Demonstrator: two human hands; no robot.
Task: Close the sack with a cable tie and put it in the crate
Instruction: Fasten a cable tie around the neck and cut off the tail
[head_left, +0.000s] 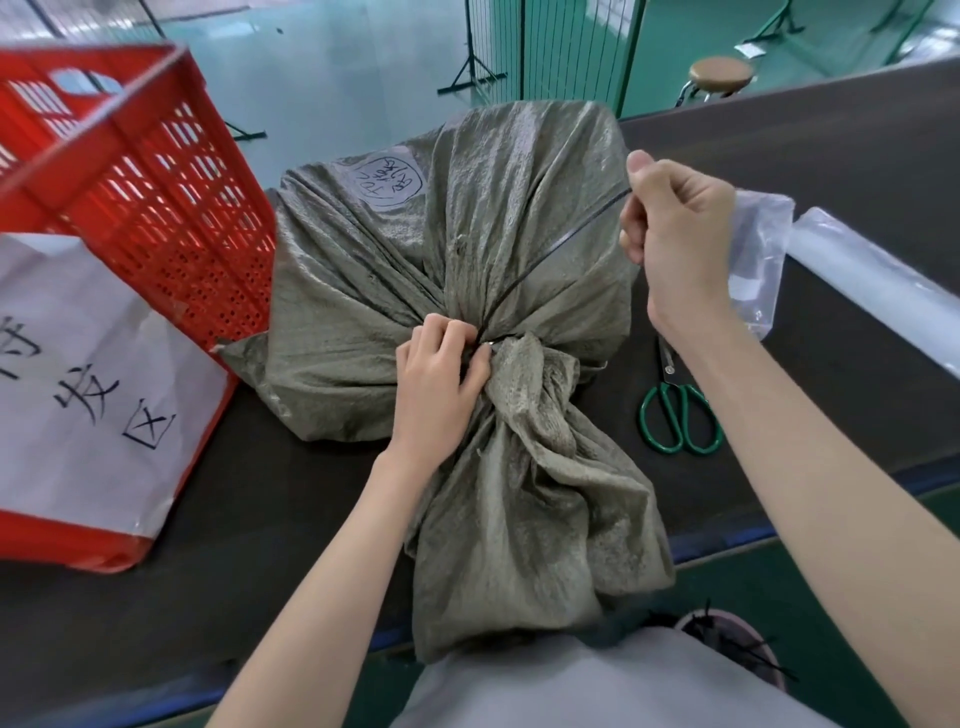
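Dark table (841, 156) is seen under both hands; bare surface is left below and left of the left hand (436, 379), up to the near edge. Grey-green sack (467, 218) is laid on the table between the hands, its loose end hung over the near edge. Red crate (156, 171) is stood left of the left hand, touching the sack. Clear plastic bag (763, 260) is seen behind the right hand (670, 223), scissors (680, 415) below it. The sack's neck is pinched by the left hand at the cable tie (561, 249); the tie's tail is gripped in the right fist, drawn taut.
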